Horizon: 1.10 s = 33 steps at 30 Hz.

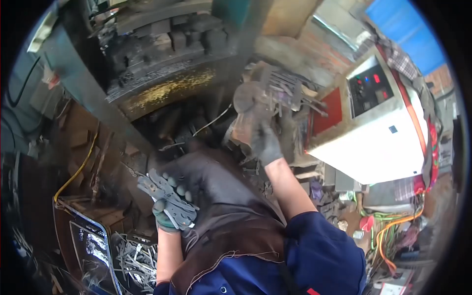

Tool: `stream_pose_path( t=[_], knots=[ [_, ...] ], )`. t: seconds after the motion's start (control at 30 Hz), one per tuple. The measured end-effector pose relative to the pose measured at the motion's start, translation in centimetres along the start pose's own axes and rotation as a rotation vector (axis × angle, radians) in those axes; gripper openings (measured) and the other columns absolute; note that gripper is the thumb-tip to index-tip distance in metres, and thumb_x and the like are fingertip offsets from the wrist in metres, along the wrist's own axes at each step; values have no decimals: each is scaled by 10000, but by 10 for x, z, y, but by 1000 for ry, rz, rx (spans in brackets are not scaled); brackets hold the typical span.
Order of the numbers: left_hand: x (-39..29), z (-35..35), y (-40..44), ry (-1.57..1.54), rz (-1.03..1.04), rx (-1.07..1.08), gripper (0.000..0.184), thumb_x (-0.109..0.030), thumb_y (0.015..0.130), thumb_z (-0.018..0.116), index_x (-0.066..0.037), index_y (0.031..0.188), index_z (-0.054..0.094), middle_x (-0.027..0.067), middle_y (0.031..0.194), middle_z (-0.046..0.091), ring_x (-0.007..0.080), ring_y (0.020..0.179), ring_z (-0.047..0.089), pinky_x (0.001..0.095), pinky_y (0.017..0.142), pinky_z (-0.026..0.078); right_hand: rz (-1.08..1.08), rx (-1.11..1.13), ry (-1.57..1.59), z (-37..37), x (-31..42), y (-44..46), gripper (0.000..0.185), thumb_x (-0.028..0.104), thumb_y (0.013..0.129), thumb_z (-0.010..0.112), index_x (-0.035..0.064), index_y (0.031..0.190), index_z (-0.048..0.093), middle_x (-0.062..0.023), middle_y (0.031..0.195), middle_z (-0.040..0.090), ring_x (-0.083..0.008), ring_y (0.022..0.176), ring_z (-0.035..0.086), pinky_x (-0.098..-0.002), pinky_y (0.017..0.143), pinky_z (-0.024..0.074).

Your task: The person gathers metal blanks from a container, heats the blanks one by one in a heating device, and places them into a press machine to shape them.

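Note:
My left hand (pixel 163 215), in a dark glove with green on it, is closed around several flat grey metal pieces (pixel 169 196). They lie stacked in the palm beside my leather apron (pixel 221 182). My right hand (pixel 265 142), also in a dark glove, reaches forward close to a round grey disc (pixel 243 97). Motion blurs its fingers, so I cannot make out whether they hold anything. Just past the disc lie several long grey metal strips (pixel 285 86) on a raised surface.
On the right stands a white control box (pixel 368 142) with a lit panel (pixel 369 86). Ahead is a large machine frame with blocks (pixel 182 42). A container of metal strips (pixel 135 260) sits at lower left, by a blue-edged metal frame (pixel 105 241). Orange hoses (pixel 383 236) lie at right.

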<state>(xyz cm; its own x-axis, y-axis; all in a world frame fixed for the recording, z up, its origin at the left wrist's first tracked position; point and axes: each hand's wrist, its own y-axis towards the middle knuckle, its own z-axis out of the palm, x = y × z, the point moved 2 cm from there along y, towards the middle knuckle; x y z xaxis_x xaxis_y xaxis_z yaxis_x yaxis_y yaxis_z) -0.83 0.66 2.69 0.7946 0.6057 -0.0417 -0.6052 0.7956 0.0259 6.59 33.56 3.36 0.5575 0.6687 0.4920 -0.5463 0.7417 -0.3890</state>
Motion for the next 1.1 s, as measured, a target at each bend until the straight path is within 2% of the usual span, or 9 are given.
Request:
stream_pose_path(
  t=[0.1,0.17,0.3,0.37,0.53,0.57,0.63,0.67,1.1],
  knots=[
    [0,-2,-1,-1,7,-36,706,-87,748,744,-141,1388,451,50,1270,588,281,1135,596,467,1015,483,148,320,32,-68,41,53,207,326,954,629,121,986,617,-10,832,620,-80,629,545,-179,502,404],
    [4,-3,2,23,-11,-19,705,-85,753,740,-141,1392,449,56,1286,585,284,1151,592,468,1020,479,-108,-50,-133,-52,55,66,89,194,964,610,129,1022,594,54,675,477,-62,529,467,-193,422,354],
    [7,3,5,64,-9,-21,714,-83,734,758,-118,1381,456,71,1260,592,289,1137,597,468,1003,488,-214,-246,-438,-32,68,46,62,142,905,646,130,846,634,35,611,521,-78,475,438,-218,420,309],
    [6,-2,5,98,8,-6,721,-105,744,747,-113,1393,433,70,1267,591,281,1122,603,464,1006,487,-320,-107,-324,-13,63,8,130,96,900,635,87,1028,649,58,635,539,-70,487,454,-229,422,328],
    [2,3,3,107,12,-44,713,-127,735,746,-105,1378,439,72,1221,591,280,1087,615,466,948,522,-60,278,-690,50,47,-63,224,169,968,546,38,1127,635,66,600,448,-38,448,342,-185,414,244],
    [2,2,4,86,-2,-39,710,-128,732,749,-107,1373,445,73,1221,592,280,1086,616,466,945,523,-598,541,-1023,77,39,-54,226,195,968,549,32,1099,636,56,600,450,-50,449,334,-198,420,240],
    [4,-2,8,65,-27,-17,697,-125,723,755,-114,1356,463,76,1210,600,286,1082,618,465,940,525,-570,674,-1067,136,13,-44,229,213,956,570,15,1053,636,28,607,473,-71,449,345,-220,424,247],
    [3,-2,8,59,-24,-15,697,-125,723,755,-114,1356,463,76,1210,600,286,1082,618,465,940,525,-4,524,-773,167,-4,-48,224,203,943,587,5,1035,636,9,614,494,-80,449,365,-229,422,259],
    [-3,-2,5,18,-11,-40,654,-117,725,754,-117,1321,485,80,1192,613,298,1071,632,463,931,532,11,462,-890,287,-84,27,55,102,854,654,61,890,659,18,620,549,-47,436,444,-184,369,318]
  ],
)
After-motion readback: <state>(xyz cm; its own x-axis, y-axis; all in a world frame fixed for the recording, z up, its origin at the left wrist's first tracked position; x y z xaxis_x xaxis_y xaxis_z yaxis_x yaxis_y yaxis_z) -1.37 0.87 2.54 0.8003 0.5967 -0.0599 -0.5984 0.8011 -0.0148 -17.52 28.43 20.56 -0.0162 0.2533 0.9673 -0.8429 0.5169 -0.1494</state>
